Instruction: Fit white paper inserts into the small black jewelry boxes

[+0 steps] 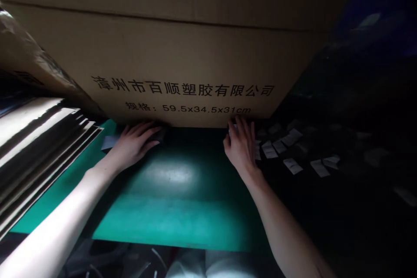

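Note:
My left hand [138, 140] reaches to the foot of the cardboard box [185, 56]. It is closed over a small dark block [159, 136], which shows between thumb and fingers. A pale grey piece [110, 142] sticks out left of the wrist. My right hand [241, 142] is bent over something small and partly hidden at the box's lower right corner; a bit of white shows between thumb and fingers. Black Chinese print and "59.5x34.5x31cm" mark the box's near face. Both hands are on the green table mat [182, 217].
A stack of flat cardboard sheets [48, 156] lies at left. Another taped carton [29, 47] stands behind it. Several small white-labelled pieces [293, 166] are scattered on the dark surface at right. Something blue [384, 13] shows in the upper right, mostly in shadow.

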### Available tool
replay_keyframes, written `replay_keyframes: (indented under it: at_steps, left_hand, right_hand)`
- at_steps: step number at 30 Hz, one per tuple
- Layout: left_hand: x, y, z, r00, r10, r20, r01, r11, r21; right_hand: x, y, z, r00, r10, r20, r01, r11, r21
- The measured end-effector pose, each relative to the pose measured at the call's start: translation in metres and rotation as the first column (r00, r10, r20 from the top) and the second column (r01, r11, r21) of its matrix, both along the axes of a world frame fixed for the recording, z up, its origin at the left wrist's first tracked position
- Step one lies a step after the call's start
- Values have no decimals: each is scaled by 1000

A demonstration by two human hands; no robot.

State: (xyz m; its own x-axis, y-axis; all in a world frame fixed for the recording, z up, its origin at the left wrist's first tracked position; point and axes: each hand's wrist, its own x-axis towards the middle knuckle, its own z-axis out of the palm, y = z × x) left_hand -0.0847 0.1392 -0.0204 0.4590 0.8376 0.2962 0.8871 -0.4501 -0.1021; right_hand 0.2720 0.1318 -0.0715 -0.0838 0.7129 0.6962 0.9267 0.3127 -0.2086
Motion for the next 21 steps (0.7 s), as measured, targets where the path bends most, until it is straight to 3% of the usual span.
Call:
replay_keyframes:
  at_steps: [4, 8, 12, 15, 21]
  left_hand:
    - [-28, -17, 7, 991, 30, -128, -22, 998, 57]
    - [-46, -31, 7, 984, 88, -156, -76, 994, 84]
    - [-49, -46, 4, 961, 234, -147, -217, 968, 127]
    - [-41, -55, 3, 943, 311, -116, -291, 943, 163]
    - [-40, -48, 2, 947, 308, -87, -304, 951, 50]
  right_hand:
    - [-2, 0, 2, 993, -33, 110, 41, 996, -76]
    - [1, 0, 8, 994, -7, 108, 17, 996, -87]
    - [-2, -2, 8, 989, 146, 19, -143, 986, -90]
    - [-11, -4, 3, 952, 301, -57, -305, 947, -101]
    - [-27, -5, -3, 896, 410, -170, -435, 888, -150]
